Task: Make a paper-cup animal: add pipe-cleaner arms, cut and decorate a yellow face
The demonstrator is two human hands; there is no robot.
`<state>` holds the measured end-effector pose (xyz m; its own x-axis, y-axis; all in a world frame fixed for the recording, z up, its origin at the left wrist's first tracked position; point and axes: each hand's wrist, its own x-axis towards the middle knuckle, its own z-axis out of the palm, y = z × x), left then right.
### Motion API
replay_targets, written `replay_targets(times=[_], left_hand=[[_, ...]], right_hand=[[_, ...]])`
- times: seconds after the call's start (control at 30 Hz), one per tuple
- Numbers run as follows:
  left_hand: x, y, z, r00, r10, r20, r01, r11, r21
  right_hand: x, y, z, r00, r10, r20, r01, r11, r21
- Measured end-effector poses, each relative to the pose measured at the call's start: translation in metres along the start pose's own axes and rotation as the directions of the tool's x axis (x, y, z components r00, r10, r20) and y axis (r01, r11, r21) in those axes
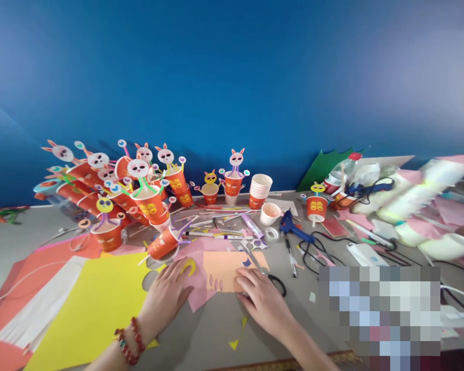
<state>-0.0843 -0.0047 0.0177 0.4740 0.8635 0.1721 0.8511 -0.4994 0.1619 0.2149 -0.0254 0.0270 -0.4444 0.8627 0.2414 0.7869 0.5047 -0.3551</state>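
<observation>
My left hand (166,294), with red beaded bracelets (127,342) at the wrist, lies palm down with fingers stretched out. It is at the edge of a pink paper piece (196,294), beside a curved yellow scrap (188,266). My right hand (263,298) rests with fingers extended over the right edge of a peach paper sheet (220,264), which has small leaf-shaped marks or holes near its lower left. No object shows in either hand. Black-handled scissors (279,285) lie just beyond my right hand, partly hidden by paper. Small yellow scraps (234,344) lie between my forearms.
Red paper cups with rabbit-face cutouts (147,201) crowd the back left; one cup (163,244) is tipped over. A large yellow sheet (88,309) lies left. Stacked cups (260,190), a blue glue gun (296,226), a pen (291,257) and cables are beyond. The lower right is pixelated.
</observation>
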Motion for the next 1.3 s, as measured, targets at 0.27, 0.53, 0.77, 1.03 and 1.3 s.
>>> replay_targets(times=[0.27, 0.53, 0.77, 1.03, 1.3], left_hand=[[0.014, 0.041, -0.006, 0.971, 0.189, 0.149, -0.179, 0.981, -0.074], [0.018, 0.056, -0.007, 0.965, 0.168, 0.203, -0.151, 0.984, -0.096], [0.014, 0.057, -0.007, 0.966, 0.141, 0.218, -0.114, 0.985, -0.129], [0.018, 0.057, -0.011, 0.974, 0.154, 0.166, -0.118, 0.972, -0.204], [0.032, 0.072, -0.028, 0.999, 0.006, 0.051, 0.032, 0.714, -0.7]], right_hand=[[-0.005, 0.028, -0.026, 0.972, 0.103, -0.209, -0.091, 0.994, 0.065], [0.064, 0.063, -0.04, 0.968, 0.171, -0.183, -0.193, 0.975, -0.106], [0.102, 0.071, -0.015, 0.939, 0.287, -0.191, -0.298, 0.954, -0.032], [0.092, 0.098, -0.038, 0.913, 0.371, -0.172, -0.302, 0.895, 0.327], [0.072, 0.056, -0.052, 0.949, 0.27, -0.164, -0.148, 0.838, 0.526]])
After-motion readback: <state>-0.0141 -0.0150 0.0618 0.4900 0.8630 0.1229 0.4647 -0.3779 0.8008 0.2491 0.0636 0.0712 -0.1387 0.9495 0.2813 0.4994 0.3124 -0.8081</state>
